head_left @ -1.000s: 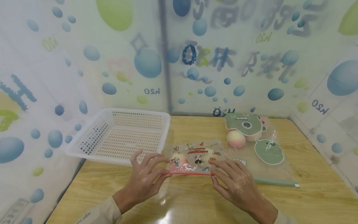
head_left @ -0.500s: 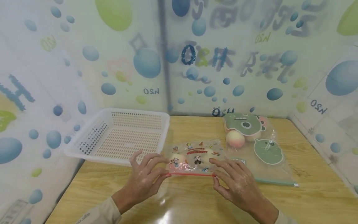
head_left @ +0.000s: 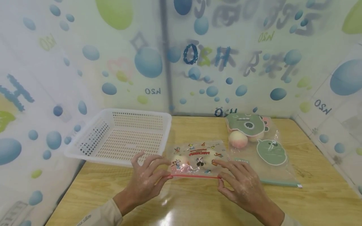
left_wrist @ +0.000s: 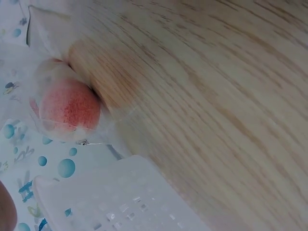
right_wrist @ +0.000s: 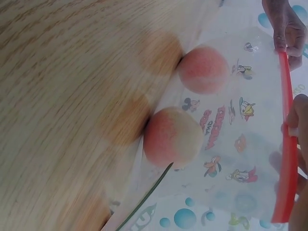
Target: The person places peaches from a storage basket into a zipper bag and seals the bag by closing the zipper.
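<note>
A small clear zip bag (head_left: 199, 153) with cartoon prints lies on the table in front of me. Two pink-and-cream peaches (right_wrist: 173, 137) show through its film in the right wrist view. Its red zip strip (head_left: 195, 176) runs along the side nearest me. At the strip's left end, my left hand (head_left: 148, 175) pinches the edge between thumb and index finger. My right hand (head_left: 244, 185) pinches the strip near its right end, thumb and finger at a small pale slider (right_wrist: 292, 131).
A white perforated basket (head_left: 131, 138) stands at the back left, bare inside. At the right lies a larger zip bag (head_left: 291, 169) with green cartoon prints, a peach (head_left: 238, 139) showing in it. Patterned walls enclose the wooden table (head_left: 198, 204).
My right hand has slid a little to the right along the red strip, and more of the strip shows between the hands. The left hand keeps its place.
</note>
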The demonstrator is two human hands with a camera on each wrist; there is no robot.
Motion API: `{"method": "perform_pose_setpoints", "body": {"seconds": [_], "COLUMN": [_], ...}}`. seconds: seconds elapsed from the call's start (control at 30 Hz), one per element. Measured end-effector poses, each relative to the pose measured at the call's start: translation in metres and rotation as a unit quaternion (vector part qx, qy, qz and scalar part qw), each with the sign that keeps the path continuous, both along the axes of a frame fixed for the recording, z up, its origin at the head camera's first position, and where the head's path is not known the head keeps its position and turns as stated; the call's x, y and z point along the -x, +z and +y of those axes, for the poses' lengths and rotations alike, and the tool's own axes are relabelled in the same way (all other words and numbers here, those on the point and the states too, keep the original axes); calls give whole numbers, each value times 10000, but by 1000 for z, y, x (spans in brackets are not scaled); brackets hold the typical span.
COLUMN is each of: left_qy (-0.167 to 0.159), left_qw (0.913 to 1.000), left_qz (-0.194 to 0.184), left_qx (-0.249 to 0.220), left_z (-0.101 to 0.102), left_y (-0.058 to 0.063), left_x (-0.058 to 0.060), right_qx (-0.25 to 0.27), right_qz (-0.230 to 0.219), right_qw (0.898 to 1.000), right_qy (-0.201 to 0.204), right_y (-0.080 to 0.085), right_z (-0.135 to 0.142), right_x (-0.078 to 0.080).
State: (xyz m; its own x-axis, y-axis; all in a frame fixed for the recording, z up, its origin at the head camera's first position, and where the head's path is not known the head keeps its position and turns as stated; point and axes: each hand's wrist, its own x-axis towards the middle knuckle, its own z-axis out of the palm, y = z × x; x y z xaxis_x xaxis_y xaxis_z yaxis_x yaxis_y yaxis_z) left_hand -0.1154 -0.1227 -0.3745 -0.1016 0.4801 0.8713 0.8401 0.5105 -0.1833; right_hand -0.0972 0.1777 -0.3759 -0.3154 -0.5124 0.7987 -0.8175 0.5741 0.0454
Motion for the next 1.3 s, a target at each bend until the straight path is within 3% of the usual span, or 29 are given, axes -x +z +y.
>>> {"method": "perform_pose_setpoints", "body": {"seconds": [0.3, 0.63, 0.93, 1.3], "left_qy": [22, -20, -29, -145], "left_qw": [10000, 10000, 9998, 9994], "left_qz": [-44, -40, -94, -297], "left_qx": [22, 67, 161, 87], "left_z": [1, -2, -9, -15], "left_y": [1, 0, 3, 2], "left_x": [-3, 0, 3, 2], "right_qx": [-236, -137, -216, 0], "right_qz": [-240, -15, -406, -254], "right_qw": [9992, 9999, 9983, 9993], "right_qy": [-199, -69, -348, -263], "right_y": [2, 4, -3, -5], "right_z": [6, 8, 19, 29], "right_x": [-5, -2, -4, -2]}}
